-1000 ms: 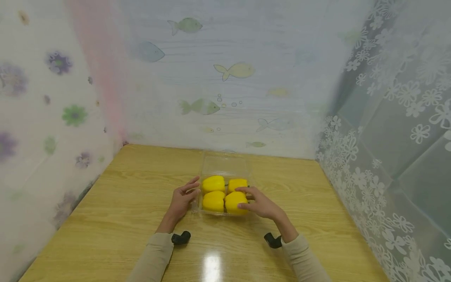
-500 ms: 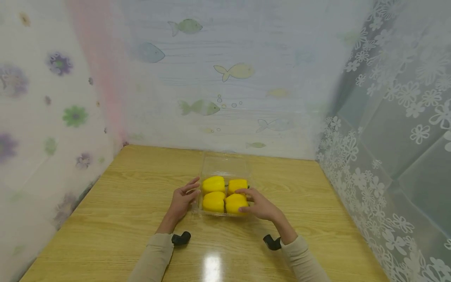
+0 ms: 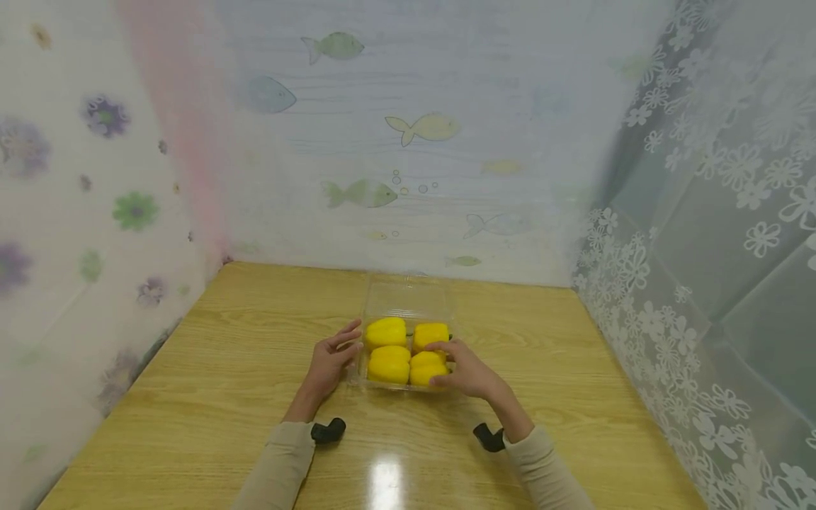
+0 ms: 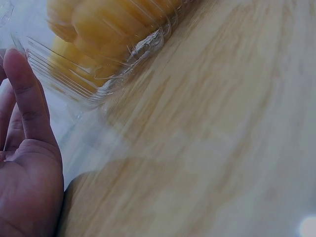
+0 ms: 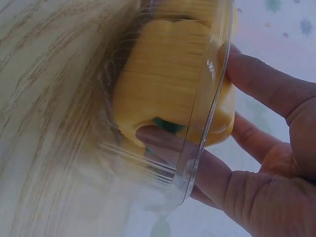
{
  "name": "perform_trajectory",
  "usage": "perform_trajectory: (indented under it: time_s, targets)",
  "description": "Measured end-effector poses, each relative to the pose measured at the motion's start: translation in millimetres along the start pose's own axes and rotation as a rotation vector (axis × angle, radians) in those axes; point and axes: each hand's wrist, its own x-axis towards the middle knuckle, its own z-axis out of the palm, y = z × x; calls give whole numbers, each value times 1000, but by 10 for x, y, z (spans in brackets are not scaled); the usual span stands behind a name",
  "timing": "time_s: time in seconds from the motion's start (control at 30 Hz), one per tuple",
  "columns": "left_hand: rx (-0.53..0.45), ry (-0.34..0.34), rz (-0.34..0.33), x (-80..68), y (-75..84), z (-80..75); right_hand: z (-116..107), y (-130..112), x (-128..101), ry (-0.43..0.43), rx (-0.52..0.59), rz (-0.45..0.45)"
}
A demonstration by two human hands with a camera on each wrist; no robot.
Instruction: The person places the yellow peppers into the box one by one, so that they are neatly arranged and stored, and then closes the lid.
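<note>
A clear plastic clamshell container (image 3: 408, 301) stands on the wooden table (image 3: 223, 368) with its lid open toward the back. Several yellow bell peppers fill it. My right hand (image 3: 465, 372) curls round the near-right pepper (image 3: 422, 368), which sits low in the tray. In the right wrist view the thumb shows through the container wall (image 5: 217, 74) under that pepper (image 5: 168, 84), with the right hand (image 5: 266, 168) outside it. My left hand (image 3: 331, 358) rests with straight fingers against the container's left side. In the left wrist view the left hand (image 4: 24, 163) lies beside the ribbed container (image 4: 98, 84).
Patterned sheets with fish and flowers wall in the table at the left, back and right. Black wrist mounts (image 3: 328, 430) sit on both sleeves. A lamp glare (image 3: 382, 485) lies on the near table. Bare wood spreads to both sides of the container.
The near-right pepper has sunk lower into the container under my right hand, which has shifted slightly left and down. The left hand has stayed at the container's side.
</note>
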Motion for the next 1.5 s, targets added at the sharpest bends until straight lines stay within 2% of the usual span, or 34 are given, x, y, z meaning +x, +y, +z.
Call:
perform_trajectory:
  time_s: [0.43, 0.8, 1.0, 1.13, 1.33, 1.5]
  targets:
    - [1, 7, -1, 10, 13, 9, -1, -4, 42, -3, -19, 38]
    - [-3, -12, 0, 0, 12, -1, -55, 60, -2, -51, 92, 46]
    - [13, 2, -13, -1, 31, 9, -37, 100, 21, -38, 145, -21]
    - [13, 9, -16, -2, 39, 12, -29, 103, 15, -20, 171, -16]
    - [3, -2, -6, 2, 17, -3, -28, 54, -2, -13, 139, 10]
    - [-11, -5, 0, 7, 5, -14, -17, 18, -12, 1, 28, 4]
